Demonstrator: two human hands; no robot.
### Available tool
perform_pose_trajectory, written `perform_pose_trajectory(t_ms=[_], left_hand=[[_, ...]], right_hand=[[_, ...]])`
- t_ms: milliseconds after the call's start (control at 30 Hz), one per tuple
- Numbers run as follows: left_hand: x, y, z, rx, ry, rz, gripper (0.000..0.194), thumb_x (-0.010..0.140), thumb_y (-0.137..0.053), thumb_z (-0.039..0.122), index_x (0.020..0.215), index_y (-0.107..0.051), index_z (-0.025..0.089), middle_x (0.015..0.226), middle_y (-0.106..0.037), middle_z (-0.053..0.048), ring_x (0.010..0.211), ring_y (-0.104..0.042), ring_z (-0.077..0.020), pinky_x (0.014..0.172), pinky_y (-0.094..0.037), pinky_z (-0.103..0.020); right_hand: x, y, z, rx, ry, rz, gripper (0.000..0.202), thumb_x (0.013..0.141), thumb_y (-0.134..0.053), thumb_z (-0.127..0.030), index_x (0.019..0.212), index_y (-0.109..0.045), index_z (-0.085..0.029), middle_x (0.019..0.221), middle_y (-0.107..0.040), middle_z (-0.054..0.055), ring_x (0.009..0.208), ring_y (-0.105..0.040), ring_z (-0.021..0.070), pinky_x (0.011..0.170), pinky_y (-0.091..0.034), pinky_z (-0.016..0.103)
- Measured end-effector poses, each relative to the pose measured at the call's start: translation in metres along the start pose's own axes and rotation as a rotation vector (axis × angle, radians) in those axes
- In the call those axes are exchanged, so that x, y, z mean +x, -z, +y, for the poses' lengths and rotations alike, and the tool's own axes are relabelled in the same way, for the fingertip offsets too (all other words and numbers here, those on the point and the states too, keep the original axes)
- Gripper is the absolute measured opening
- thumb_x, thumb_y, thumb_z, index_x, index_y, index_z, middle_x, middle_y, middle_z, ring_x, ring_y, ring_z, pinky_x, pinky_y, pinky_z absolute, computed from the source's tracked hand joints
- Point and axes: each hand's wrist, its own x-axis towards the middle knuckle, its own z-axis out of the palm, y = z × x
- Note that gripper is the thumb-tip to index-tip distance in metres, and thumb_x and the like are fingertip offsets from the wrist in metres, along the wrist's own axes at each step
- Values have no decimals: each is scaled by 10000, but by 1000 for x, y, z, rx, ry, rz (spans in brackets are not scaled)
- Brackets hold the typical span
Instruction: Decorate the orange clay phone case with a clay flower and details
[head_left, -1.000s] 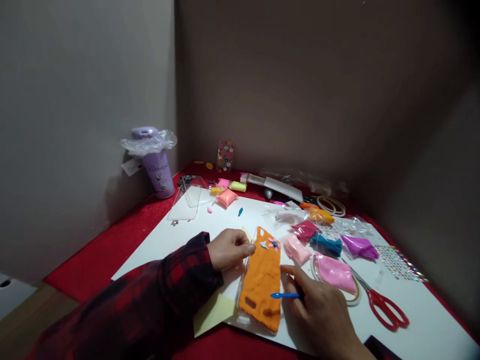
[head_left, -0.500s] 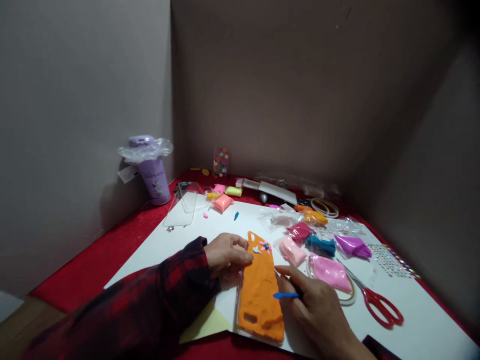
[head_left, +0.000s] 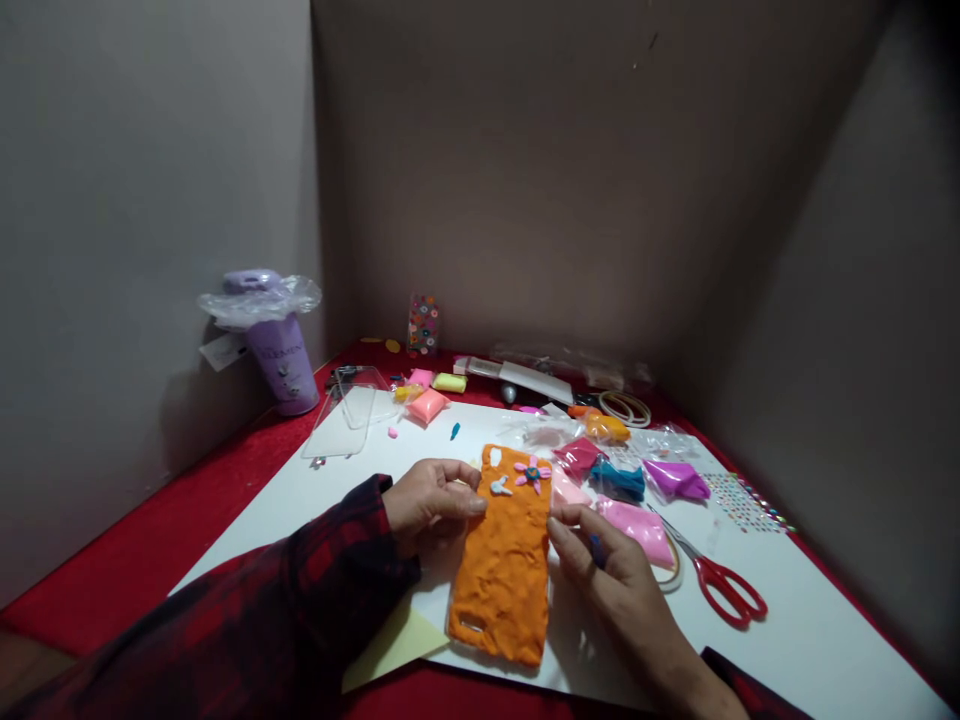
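Observation:
A phone case (head_left: 502,570) covered in orange clay is held up between my two hands, its back facing me. Near its top are a pink clay flower (head_left: 532,474) with a blue centre and a small white clay piece (head_left: 500,487). My left hand (head_left: 435,505) pinches its upper left edge between thumb and fingers. On the opposite edge, my right hand (head_left: 600,555) grips with thumb and index finger. A blue tool (head_left: 597,551) is tucked in that same hand, mostly hidden by the fingers.
Bags of coloured clay (head_left: 616,480) and red-handled scissors (head_left: 727,590) lie to the right on the white board (head_left: 262,545). Clear cases (head_left: 341,425) are at the back left, near a purple cup (head_left: 281,365). A gem sheet (head_left: 750,503) lies far right.
The case has turned to face me more squarely. My right hand has moved onto its right edge, and the blue tool, which stuck out before, is now mostly hidden. The view has shifted right.

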Motion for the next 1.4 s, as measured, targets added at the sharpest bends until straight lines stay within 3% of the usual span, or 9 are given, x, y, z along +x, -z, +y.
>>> perform_pose_trajectory(t_ms=[333, 600, 767, 900, 1067, 1233, 1400], left_hand=[[2, -1, -6, -52, -20, -35, 388, 514, -776, 254, 739, -475, 156, 424, -433, 96, 306, -280, -19, 331, -177, -164], [1, -4, -4, -17, 4, 16, 439, 453, -803, 292, 728, -493, 146, 465, -445, 85, 329, -313, -17, 365, -182, -168], [1, -3, -6, -16, 12, 12, 446, 452, -804, 288, 744, -497, 149, 474, -451, 83, 334, -333, -24, 371, -200, -170], [1, -4, -7, -41, 6, 5, 431, 462, -800, 269, 733, -484, 156, 448, -445, 86, 329, -342, -33, 365, -208, -169], [0, -6, -6, -69, 19, -23, 422, 476, -794, 257, 728, -468, 162, 447, -445, 89, 308, -322, -29, 348, -190, -167], [1, -7, -7, -78, 19, -79, 392, 509, -782, 256, 730, -471, 163, 430, -425, 96, 295, -265, -15, 340, -148, -164], [0, -8, -8, -81, 28, -53, 410, 475, -795, 247, 725, -484, 153, 463, -467, 76, 325, -316, -22, 366, -182, -167]], right_hand=[[1, 0, 8, -18, -66, 68, 295, 789, -541, -446, 702, -544, -164, 672, -521, -12, 643, -481, 116, 578, -398, 215], [1, 0, 0, -25, -80, 74, 327, 779, -531, -474, 675, -509, -165, 652, -487, -9, 612, -453, 115, 531, -387, 208], [1, -3, -6, 27, -143, 117, 354, 744, -566, -487, 607, -473, -174, 537, -407, -44, 467, -335, 77, 411, -288, 196], [0, -3, -7, 82, -161, 101, 354, 737, -574, -477, 591, -455, -178, 495, -362, -59, 442, -299, 68, 405, -269, 195], [1, 0, -2, 113, -145, 38, 343, 713, -600, -472, 613, -462, -174, 522, -389, -53, 460, -335, 67, 451, -328, 198], [3, -4, 0, 185, -259, 55, 345, 666, -644, -466, 610, -456, -182, 514, -470, -32, 454, -430, 96, 430, -355, 213], [2, -4, -11, 325, -257, -64, 326, 669, -651, -473, 641, -544, -166, 546, -539, -2, 477, -489, 114, 479, -417, 235]])
